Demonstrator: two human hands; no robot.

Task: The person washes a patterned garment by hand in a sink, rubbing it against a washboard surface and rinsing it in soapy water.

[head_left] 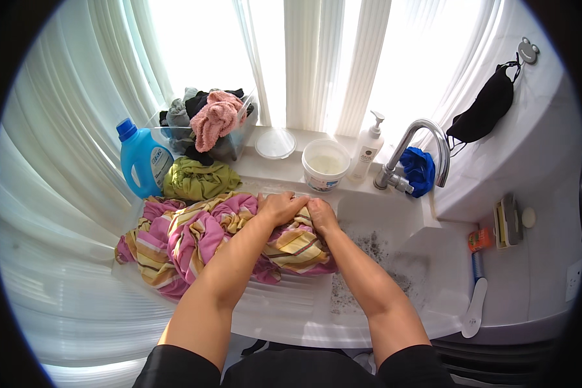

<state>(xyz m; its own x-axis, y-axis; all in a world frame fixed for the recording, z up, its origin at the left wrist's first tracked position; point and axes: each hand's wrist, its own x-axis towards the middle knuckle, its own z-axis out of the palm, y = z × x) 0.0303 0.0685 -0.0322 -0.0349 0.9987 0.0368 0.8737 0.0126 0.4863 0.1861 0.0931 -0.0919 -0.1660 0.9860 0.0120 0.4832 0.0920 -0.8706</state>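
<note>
A bunched pink and yellow striped cloth, perhaps bedding, lies across the ridged washboard side of a white laundry sink. Its right end reaches the edge of the basin. My left hand presses down on the cloth's upper right part, fingers curled into the folds. Close beside it, my right hand is closed on the same bunched end. The fingertips of both hands are partly hidden by fabric. Suds and dark specks show in the basin water below my right forearm.
Behind the cloth stand a blue detergent bottle, a green cloth, a clear bin of clothes, a white tub and a pump bottle. A curved faucet rises at right, near a blue cloth and a brush.
</note>
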